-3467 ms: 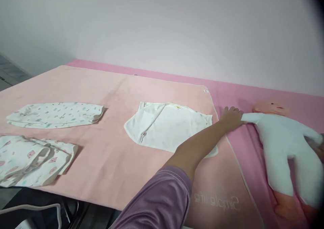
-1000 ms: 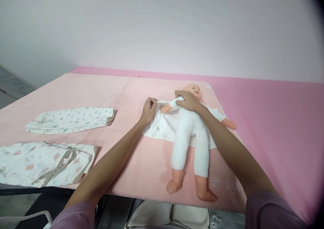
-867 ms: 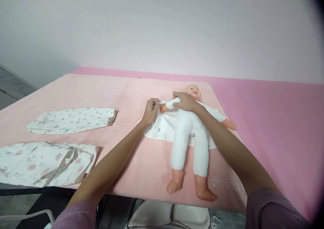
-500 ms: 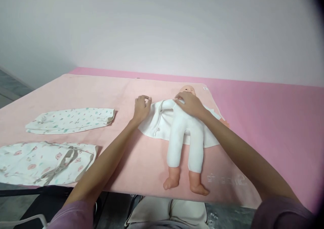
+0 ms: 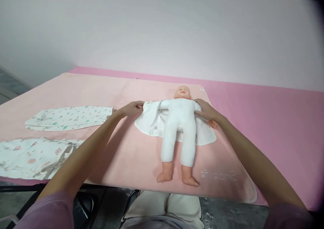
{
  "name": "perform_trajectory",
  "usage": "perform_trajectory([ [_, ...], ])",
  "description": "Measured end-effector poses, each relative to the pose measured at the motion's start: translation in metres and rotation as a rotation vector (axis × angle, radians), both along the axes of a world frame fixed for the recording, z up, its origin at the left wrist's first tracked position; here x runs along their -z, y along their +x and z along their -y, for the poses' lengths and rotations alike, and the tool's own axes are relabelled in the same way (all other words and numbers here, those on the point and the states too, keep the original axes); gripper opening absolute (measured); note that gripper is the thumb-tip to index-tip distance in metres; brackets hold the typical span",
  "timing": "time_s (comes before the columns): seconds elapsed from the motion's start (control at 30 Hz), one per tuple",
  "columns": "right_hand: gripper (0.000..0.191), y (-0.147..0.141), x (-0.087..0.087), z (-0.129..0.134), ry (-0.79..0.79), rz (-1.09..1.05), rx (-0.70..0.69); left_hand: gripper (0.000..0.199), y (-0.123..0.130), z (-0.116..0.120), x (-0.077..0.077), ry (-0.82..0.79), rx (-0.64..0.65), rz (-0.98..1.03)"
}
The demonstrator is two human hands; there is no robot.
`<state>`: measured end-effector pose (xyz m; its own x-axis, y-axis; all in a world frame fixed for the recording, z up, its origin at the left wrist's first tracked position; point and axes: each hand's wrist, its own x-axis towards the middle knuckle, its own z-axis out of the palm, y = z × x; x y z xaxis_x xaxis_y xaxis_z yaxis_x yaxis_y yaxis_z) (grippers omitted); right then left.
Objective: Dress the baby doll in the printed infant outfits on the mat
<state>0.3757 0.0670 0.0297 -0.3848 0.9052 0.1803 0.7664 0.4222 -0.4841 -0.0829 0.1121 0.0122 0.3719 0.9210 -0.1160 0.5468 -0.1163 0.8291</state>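
Observation:
A baby doll (image 5: 182, 116) with a white cloth body lies on its back, head away from me. Under it a white garment (image 5: 149, 121) is spread open, and the doll's arm on the left runs into its sleeve. My left hand (image 5: 134, 107) pinches the end of that sleeve. At the doll's shoulder and upper arm on the right, my right hand (image 5: 205, 109) is closed round the arm, its fingertips partly hidden. The doll's hand on that side shows bare below my wrist.
Two folded printed garments lie on the left, one with a green pattern (image 5: 71, 118) and one with pink figures (image 5: 30, 158). A pale pink mat (image 5: 121, 168) covers much of the pink table (image 5: 273, 127). Behind stands a white wall (image 5: 162, 33); black chair parts are below the edge.
My left hand has moved left to the sleeve's end and closed on it. My right hand has left the doll's chest for its arm on the right, uncovering the face.

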Motion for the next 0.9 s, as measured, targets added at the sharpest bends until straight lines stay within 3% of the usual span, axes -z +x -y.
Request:
perform_trajectory([
  [0.1,0.053,-0.007,-0.003,-0.004,-0.007,-0.027,-0.012,0.055,-0.004,-0.002,-0.002,0.007,0.089,-0.065],
  [0.43,0.055,-0.044,-0.022,-0.019,-0.043,-0.018,-0.104,0.051,-0.011,-0.013,0.007,0.051,0.077,-0.12],
  [0.57,0.062,-0.03,-0.017,-0.022,-0.068,0.043,-0.078,0.05,-0.014,-0.013,0.008,0.04,0.128,-0.105],
  [0.7,0.058,-0.019,-0.001,-0.012,-0.074,0.025,-0.051,0.054,-0.013,-0.007,0.008,0.089,0.137,-0.105],
  [0.77,0.055,-0.023,0.01,0.002,0.039,0.047,0.02,0.055,-0.01,-0.003,0.009,0.115,0.124,-0.121],
  [0.9,0.044,-0.041,0.036,0.044,0.416,0.166,0.388,0.057,-0.007,0.0,0.011,0.146,0.106,-0.146],
])
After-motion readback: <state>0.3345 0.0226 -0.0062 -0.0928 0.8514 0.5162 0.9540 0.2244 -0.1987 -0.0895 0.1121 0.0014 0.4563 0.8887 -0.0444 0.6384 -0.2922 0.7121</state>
